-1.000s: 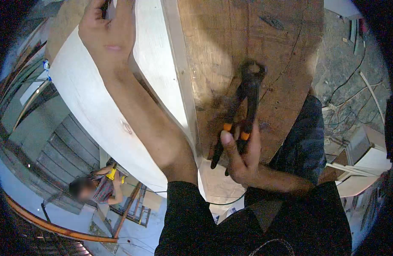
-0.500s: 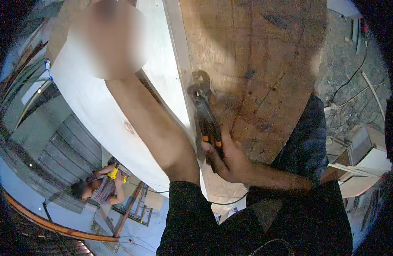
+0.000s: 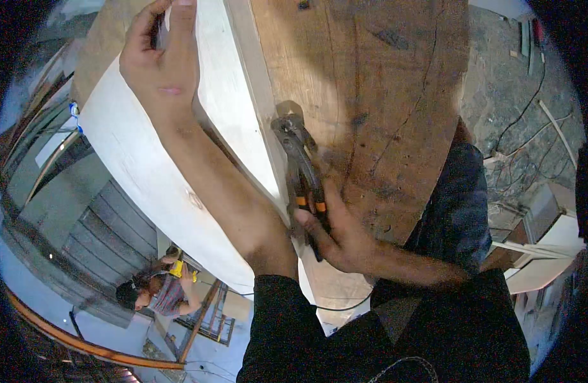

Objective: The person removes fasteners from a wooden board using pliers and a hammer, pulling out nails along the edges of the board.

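Black pincers [image 3: 305, 163] with orange bands on the handles are in my right hand [image 3: 345, 236], whose fingers wrap around the lower handles. The head of the pincers lies over the brown wooden board [image 3: 383, 115], close to its left edge and the pale strip there. My left arm stretches forward over a white-faced panel [image 3: 134, 159]. At its end, near the top of the view, my left hand [image 3: 163, 54] has curled fingers, partly cut off by the frame edge; what they hold, if anything, is not visible.
A person [image 3: 163, 293] lower left holds a yellow tool [image 3: 178, 268] beside a dark frame [image 3: 220, 313]. On the right, cables and thin sticks [image 3: 555, 127] lie on the rough floor, with stacked boards [image 3: 543, 242] nearer. A dark cable [image 3: 345, 306] runs below the panels.
The view has shifted slightly, moving the boards left in the picture. The pincers stay in my right hand near the board's edge. My left hand, blurred over earlier, now shows.
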Motion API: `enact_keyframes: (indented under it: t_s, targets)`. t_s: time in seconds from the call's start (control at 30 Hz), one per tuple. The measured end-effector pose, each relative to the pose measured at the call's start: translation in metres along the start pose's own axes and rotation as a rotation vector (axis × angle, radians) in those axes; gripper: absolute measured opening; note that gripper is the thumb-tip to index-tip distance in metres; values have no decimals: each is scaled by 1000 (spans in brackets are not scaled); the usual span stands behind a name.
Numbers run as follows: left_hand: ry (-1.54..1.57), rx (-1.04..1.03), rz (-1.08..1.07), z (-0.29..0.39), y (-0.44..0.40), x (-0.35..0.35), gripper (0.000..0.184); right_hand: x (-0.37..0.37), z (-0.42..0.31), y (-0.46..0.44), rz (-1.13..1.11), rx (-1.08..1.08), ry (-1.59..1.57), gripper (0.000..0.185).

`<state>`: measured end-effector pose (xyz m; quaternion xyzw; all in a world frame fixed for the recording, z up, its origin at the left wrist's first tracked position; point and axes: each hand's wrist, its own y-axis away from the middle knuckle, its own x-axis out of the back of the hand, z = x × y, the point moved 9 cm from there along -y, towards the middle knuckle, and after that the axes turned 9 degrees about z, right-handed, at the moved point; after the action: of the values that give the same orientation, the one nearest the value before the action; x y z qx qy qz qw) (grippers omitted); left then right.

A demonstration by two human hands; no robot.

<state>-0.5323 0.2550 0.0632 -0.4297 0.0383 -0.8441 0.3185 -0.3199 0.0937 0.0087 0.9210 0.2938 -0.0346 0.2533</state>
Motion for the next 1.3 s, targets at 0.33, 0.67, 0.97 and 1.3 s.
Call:
enact_keyframes:
  t_s: [0.33, 0.67, 0.97, 1.3]
  targets:
    - [-39, 22, 22, 3, 4, 2, 28, 11, 6, -9, 187, -54, 38, 41]
    - [-3, -5, -9, 3, 3, 2, 26, 9, 7, -5, 22, -238, -125, 43]
    - [15, -21, 5, 7, 3, 1, 25, -3, -1, -12, -107, -95, 59, 44]
    - [-52, 34, 55, 4, 3, 1, 23, 3, 2, -6, -81, -37, 77, 50]
